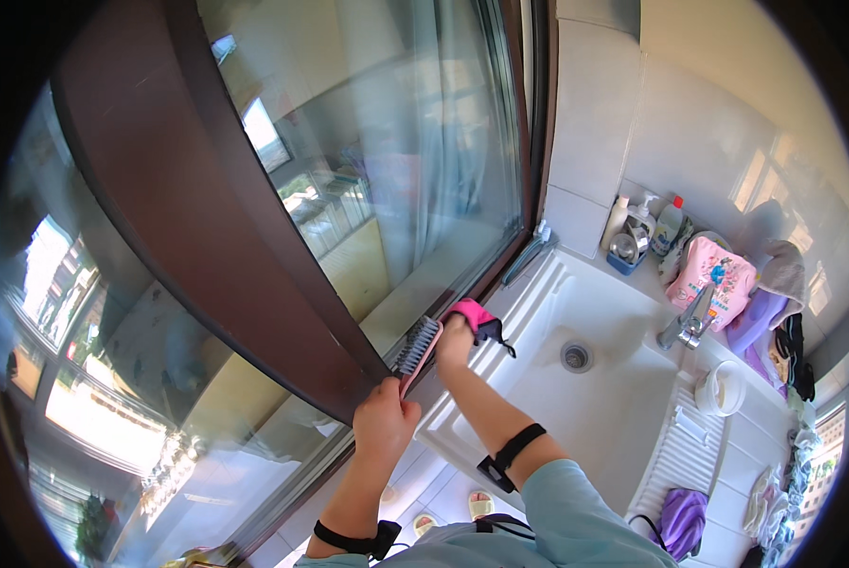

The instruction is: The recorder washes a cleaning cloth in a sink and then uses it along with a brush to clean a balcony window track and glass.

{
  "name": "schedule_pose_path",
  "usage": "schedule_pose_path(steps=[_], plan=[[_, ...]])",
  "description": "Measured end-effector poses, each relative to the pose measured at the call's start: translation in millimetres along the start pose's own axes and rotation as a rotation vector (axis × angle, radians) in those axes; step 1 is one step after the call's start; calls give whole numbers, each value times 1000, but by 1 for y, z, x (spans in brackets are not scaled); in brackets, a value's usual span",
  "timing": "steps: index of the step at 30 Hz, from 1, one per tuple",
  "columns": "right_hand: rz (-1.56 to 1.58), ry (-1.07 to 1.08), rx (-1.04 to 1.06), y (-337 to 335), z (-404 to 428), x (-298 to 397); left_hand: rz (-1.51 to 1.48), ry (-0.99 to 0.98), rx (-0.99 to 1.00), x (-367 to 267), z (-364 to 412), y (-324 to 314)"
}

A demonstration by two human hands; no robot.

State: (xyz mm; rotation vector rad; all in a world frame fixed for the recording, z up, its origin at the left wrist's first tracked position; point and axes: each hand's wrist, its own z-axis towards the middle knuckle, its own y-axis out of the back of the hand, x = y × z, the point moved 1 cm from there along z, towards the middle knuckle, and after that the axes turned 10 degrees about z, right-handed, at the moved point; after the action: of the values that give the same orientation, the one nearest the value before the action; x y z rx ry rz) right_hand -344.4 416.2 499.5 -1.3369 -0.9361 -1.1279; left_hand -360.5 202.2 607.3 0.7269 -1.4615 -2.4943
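Observation:
My left hand (384, 419) is closed around the handle of a pink scrub brush (419, 349) with dark bristles, held at the lower track of the sliding window. Just right of the brush, my right hand (456, 341) grips a bright pink and black cloth (475, 317), whose loose dark end hangs towards the sink. Both hands are at the brown window frame (268, 270), beside the white sink's left rim. The fingertips of my right hand are mostly hidden by the cloth.
Right of my hands lies a white laundry sink (538, 419) with a drain (576, 356), a ribbed washboard (683, 444) and a chrome faucet (687, 323). Bottles in a blue basket (625, 264), a pink pouch (712, 280) and a white cup (720, 388) line its edges. A purple cloth (682, 522) lies near my right side.

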Motion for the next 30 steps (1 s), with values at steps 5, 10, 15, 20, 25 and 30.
schedule_pose_path(steps=[5,10,15,20,25,30], plan=[[-352,416,-124,55,42,56,-2,32,29,1,2,-7],[-959,633,406,80,58,-11,-27,-7,64,-10,4,-15],[-1409,363,634,36,-69,3,11,59,90,8,-2,-11],[-1120,646,991,68,-135,8,-9,19,75,6,1,-10],[-1370,408,552,72,-25,9,24,27,107,-4,-5,-6],[-1242,232,344,66,1,0,74,-74,148,-8,-13,-10]])
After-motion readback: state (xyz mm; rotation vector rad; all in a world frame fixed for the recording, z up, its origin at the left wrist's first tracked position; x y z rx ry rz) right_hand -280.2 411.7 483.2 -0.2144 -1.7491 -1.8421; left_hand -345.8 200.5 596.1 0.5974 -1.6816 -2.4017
